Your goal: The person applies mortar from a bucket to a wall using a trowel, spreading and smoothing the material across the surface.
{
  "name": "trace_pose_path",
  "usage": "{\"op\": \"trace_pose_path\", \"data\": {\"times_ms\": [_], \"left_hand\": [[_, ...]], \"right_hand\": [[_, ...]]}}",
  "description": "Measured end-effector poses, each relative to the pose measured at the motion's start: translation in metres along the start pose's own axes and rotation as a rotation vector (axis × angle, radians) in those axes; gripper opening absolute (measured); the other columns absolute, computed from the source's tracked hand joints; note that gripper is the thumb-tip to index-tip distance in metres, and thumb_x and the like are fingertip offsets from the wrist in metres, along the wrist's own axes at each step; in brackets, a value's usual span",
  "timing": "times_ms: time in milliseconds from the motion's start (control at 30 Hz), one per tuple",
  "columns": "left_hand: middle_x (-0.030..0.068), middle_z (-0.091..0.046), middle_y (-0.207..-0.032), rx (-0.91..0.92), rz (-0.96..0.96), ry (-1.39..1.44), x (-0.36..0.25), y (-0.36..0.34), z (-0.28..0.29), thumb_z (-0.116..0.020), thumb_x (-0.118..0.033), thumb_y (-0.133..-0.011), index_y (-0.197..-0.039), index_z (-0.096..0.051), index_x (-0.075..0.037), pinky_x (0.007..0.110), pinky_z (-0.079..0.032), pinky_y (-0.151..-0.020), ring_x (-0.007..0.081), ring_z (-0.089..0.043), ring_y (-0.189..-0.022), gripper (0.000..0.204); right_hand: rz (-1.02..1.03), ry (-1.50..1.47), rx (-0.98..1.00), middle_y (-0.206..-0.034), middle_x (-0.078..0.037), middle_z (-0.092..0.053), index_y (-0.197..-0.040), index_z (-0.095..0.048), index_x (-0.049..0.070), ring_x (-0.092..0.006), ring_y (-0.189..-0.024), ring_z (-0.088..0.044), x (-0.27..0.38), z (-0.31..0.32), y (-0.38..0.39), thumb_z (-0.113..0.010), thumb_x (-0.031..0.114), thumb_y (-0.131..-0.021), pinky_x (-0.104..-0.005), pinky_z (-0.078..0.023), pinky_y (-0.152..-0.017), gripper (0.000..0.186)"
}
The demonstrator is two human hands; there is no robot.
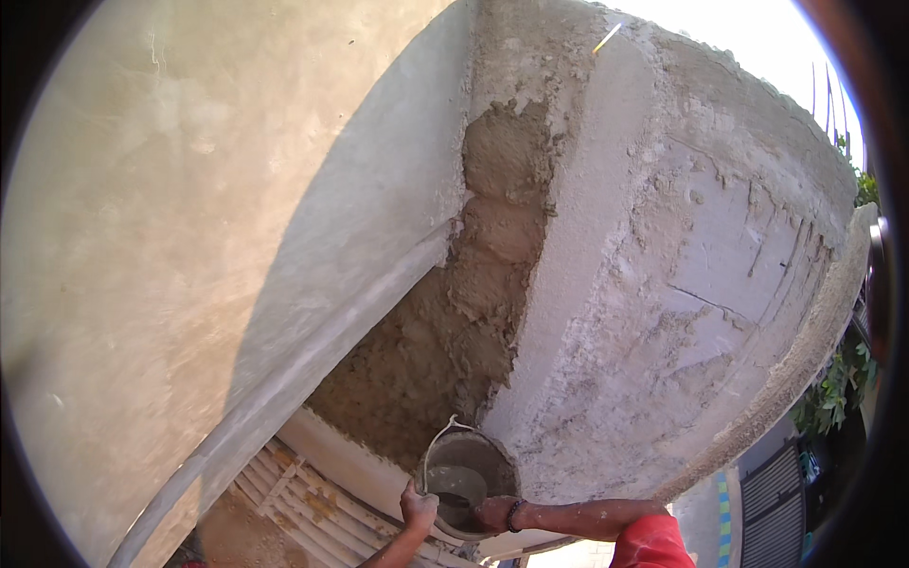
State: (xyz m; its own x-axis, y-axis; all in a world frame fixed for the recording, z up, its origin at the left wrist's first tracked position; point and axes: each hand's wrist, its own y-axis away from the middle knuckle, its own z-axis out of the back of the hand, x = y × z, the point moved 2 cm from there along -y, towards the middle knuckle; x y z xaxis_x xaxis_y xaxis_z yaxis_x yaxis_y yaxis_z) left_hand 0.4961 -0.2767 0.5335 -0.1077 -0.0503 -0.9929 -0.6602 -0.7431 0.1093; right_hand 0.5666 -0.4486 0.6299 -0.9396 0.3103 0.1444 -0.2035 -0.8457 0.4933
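Observation:
A dark, mortar-stained bucket (508, 456) is low in the middle of the view, with greyish wet material inside. Its pale handle (436, 438) arches up on the left side. My left hand (418, 505) is closed on the bucket at its left rim, by the lower end of the handle. My right hand (494, 514) reaches in over the near right rim; its fingers are down inside and hard to see. Just beyond the bucket, damp brown mortar (407, 364) covers the inner corner between the walls.
A smooth plastered wall (189, 189) rises on the left, with a projecting ledge (312, 355) along it. The rough grey wall (625, 284) curves away on the right. A yellow-and-white stick (606, 39) lies near its top. Bamboo poles (303, 497) lie below left.

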Motion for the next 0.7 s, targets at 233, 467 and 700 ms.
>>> {"op": "trace_pose_path", "data": {"times_ms": [233,467,700], "left_hand": [[0.0154,-0.068,-0.087,0.06,-0.054,0.001,-0.031,0.029,0.01,-0.058,-0.003,-0.06,-0.106,-0.061,-0.003,0.038,-0.05,-0.079,0.032,-0.065,-0.083,0.046],[0.0174,-0.067,-0.092,0.127,-0.07,0.063,-0.067,0.032,-0.004,-0.056,-0.002,-0.061,-0.116,-0.056,0.002,0.036,-0.048,-0.081,0.0295,-0.065,-0.085,0.054],[0.0073,-0.062,-0.095,0.148,-0.07,0.211,-0.064,0.039,-0.002,-0.045,0.01,-0.062,-0.113,-0.054,0.003,0.026,-0.046,-0.079,0.016,-0.058,-0.084,0.053]], "right_hand": [[-0.017,0.036,0.013,-0.089,-0.023,-0.067,-0.093,-0.066,0.003,-0.0386,-0.087,-0.065,-0.028,0.036,0.028,-0.051,0.026,-0.084,-0.0482,-0.053,-0.075,0.028],[-0.087,0.157,0.178,-0.096,-0.02,-0.068,-0.099,-0.068,0.001,-0.0322,-0.088,-0.068,-0.053,0.01,-0.008,-0.05,0.024,-0.085,-0.0412,-0.054,-0.073,0.032],[-0.245,-0.639,0.547,-0.083,-0.012,-0.066,-0.095,-0.065,-0.001,-0.0247,-0.083,-0.066,-0.017,0.029,0.003,-0.056,0.028,-0.088,-0.0385,-0.054,-0.071,0.031]]}}
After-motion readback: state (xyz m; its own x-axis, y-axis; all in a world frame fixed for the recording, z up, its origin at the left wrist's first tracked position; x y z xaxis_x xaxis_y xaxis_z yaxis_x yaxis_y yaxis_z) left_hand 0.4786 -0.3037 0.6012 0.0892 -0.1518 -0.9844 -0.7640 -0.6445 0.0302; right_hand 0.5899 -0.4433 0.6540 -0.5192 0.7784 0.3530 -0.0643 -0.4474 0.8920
